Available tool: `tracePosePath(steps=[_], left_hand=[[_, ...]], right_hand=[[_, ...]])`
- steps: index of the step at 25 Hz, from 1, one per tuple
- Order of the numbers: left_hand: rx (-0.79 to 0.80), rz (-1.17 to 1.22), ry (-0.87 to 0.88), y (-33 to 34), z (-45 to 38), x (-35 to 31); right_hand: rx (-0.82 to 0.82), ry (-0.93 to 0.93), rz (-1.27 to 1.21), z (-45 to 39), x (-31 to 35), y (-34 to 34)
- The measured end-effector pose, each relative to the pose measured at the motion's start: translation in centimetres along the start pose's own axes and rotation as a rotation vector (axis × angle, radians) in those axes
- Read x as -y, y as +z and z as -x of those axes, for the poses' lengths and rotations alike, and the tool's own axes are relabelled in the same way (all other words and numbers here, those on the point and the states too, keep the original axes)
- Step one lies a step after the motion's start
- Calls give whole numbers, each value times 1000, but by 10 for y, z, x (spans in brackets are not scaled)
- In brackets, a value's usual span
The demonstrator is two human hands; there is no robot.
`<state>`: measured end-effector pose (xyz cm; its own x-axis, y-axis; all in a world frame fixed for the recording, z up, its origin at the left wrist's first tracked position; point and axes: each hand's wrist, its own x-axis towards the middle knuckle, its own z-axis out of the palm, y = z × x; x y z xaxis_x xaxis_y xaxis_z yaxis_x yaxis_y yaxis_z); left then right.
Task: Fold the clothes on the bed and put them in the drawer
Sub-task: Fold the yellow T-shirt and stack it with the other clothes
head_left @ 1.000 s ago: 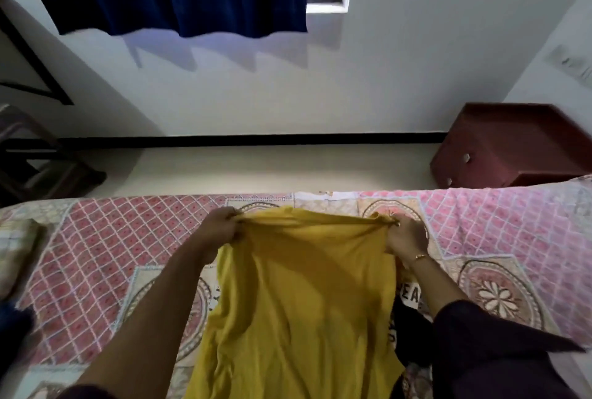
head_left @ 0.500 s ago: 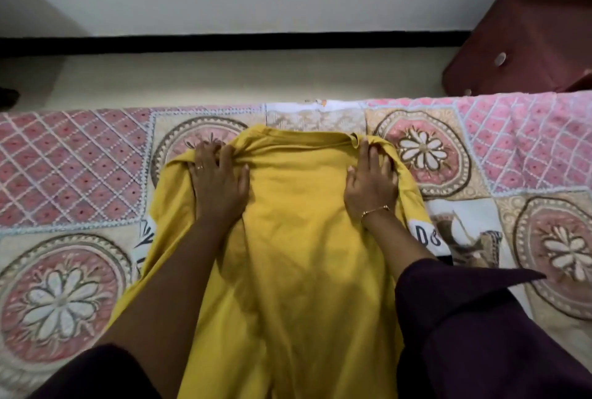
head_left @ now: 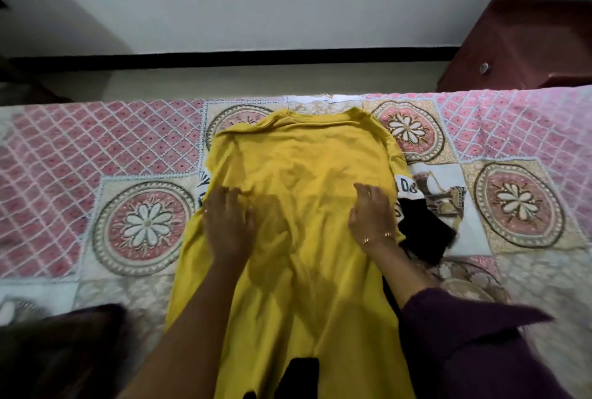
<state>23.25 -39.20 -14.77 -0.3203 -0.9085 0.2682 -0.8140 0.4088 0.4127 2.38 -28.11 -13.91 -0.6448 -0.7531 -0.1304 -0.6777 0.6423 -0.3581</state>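
A yellow T-shirt (head_left: 304, 174) lies spread on the bed (head_left: 96, 148), neck toward the far edge, its sleeves tucked under at the sides. My left hand (head_left: 228, 225) presses flat on the shirt's left side at mid-body. On the right side my right hand (head_left: 373, 212) also lies flat on the cloth, fingers straight. A dark red drawer cabinet (head_left: 519, 46) with round knobs stands beyond the bed at the far right.
A black and white printed garment (head_left: 426, 232) lies under the shirt and sticks out on its right. The patterned pink bedspread stretches left and right. Past the bed's far edge are a strip of floor (head_left: 224, 81) and a white wall.
The shirt, first held up by its shoulders, was laid on the bed. Both hands slid from the shoulders down toward me along the shirt to its middle.
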Motion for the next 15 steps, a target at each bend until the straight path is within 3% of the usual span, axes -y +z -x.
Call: tracePosePath(steps=[3, 7, 9, 12, 15], left_hand=[[136, -21, -280, -35, 77, 17], [307, -9, -545, -80, 164, 31], [345, 26, -603, -95, 191, 32], [391, 51, -615, -109, 214, 36], [354, -65, -670, -119, 236, 42]], right_hand=[[-95, 59, 16, 96, -20, 17], [-19, 327, 148, 207, -46, 22], [57, 426, 199, 240, -54, 18], [9, 438, 165, 259, -62, 8], [67, 543, 114, 277, -65, -2]])
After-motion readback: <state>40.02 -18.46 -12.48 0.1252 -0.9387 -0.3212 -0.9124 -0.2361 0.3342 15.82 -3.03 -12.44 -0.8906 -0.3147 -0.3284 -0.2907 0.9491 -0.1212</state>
